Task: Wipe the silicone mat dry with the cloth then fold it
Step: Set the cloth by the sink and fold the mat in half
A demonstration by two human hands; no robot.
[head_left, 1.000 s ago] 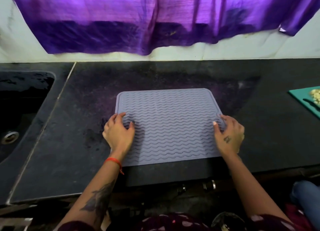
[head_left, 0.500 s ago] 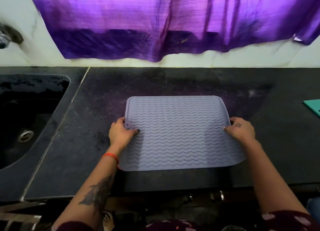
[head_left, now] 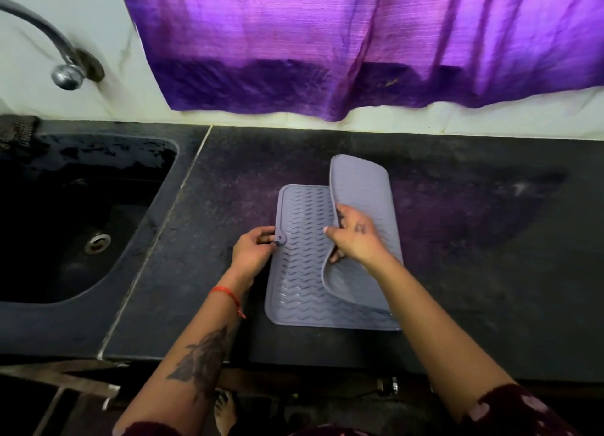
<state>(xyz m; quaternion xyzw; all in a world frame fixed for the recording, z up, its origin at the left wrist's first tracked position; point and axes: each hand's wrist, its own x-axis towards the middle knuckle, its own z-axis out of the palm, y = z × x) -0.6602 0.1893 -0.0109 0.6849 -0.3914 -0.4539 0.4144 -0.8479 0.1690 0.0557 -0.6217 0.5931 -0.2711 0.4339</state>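
You get dim, violet-tinted light filtering through the purple curtain at the back, casting a purple sheen on the dark desk. The tap is motion-blurred, and wide-angle distortion bends the edges.

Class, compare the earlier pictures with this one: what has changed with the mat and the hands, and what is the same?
The right hand now grips the mat's right edge and has lifted it over toward the left, starting a fold; earlier the mat lay flat. The left hand still holds the left edge. The mat's left half stays flat on the counter.
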